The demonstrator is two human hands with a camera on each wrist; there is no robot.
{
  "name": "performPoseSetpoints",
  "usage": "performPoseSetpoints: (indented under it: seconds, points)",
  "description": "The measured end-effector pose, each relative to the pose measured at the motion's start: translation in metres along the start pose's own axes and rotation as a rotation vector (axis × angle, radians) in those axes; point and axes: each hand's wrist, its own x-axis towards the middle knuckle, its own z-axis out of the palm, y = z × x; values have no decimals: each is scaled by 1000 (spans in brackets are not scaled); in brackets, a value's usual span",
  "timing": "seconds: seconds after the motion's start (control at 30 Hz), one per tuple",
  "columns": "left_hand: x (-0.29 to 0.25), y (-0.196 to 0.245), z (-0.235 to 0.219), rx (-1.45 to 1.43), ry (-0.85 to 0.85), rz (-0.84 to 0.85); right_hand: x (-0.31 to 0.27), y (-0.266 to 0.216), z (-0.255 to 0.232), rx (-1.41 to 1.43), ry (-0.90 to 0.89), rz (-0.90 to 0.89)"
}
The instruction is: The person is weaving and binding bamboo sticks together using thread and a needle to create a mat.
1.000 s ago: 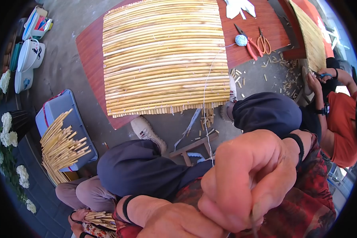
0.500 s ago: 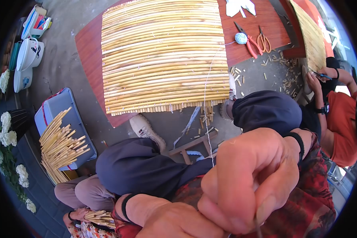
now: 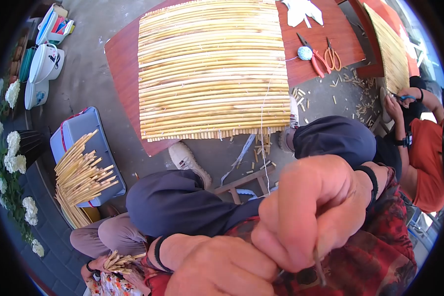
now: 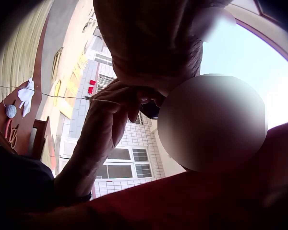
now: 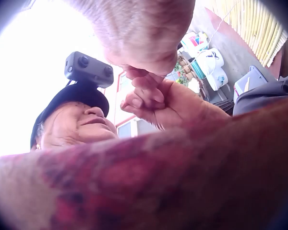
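Observation:
In the head view my right hand [image 3: 313,212] is up close to the camera, its fingers curled on a white string [image 3: 264,111]. That string runs back over a mat of straw-coloured sticks [image 3: 212,74] on a red-brown table. My left hand [image 3: 222,266] meets it from the left, its fingertips hidden there. The right wrist view shows left fingers [image 5: 144,96] bent in a pinch against the right hand, where the string comes in. Below the right fingers sticks out a thin, blurred brownish strand [image 3: 320,269].
On the table [image 3: 121,61] lie a ball of string [image 3: 304,53], red-handled pliers [image 3: 320,64] and orange scissors [image 3: 332,56]. A blue-grey bin [image 3: 106,143] with cut sticks [image 3: 84,172] stands left. A person in orange [image 3: 426,158] works at right; another holds sticks [image 3: 121,261] at lower left.
The head view has swung slightly, so the table and mat sit further right. My hands stay together, the right one a little higher, and more of the brownish strand shows below it.

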Motion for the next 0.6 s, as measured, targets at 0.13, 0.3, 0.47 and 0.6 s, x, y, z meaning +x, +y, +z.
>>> performPoseSetpoints:
  seconds: [0.13, 0.3, 0.47, 0.6]
  points:
    - [-17, 5, -6, 108, 214, -317, 11, -6, -18, -93, 102, -3]
    - [-24, -8, -19, 40, 670, -714, 26, -12, -44, -489, 434, -36]
    - [-38, -11, -31, 247, 739, -764, 27, -17, -70, -1226, 418, -207]
    - [-42, -15, -34, 298, 754, -777, 29, -15, -74, -1503, 363, -322]
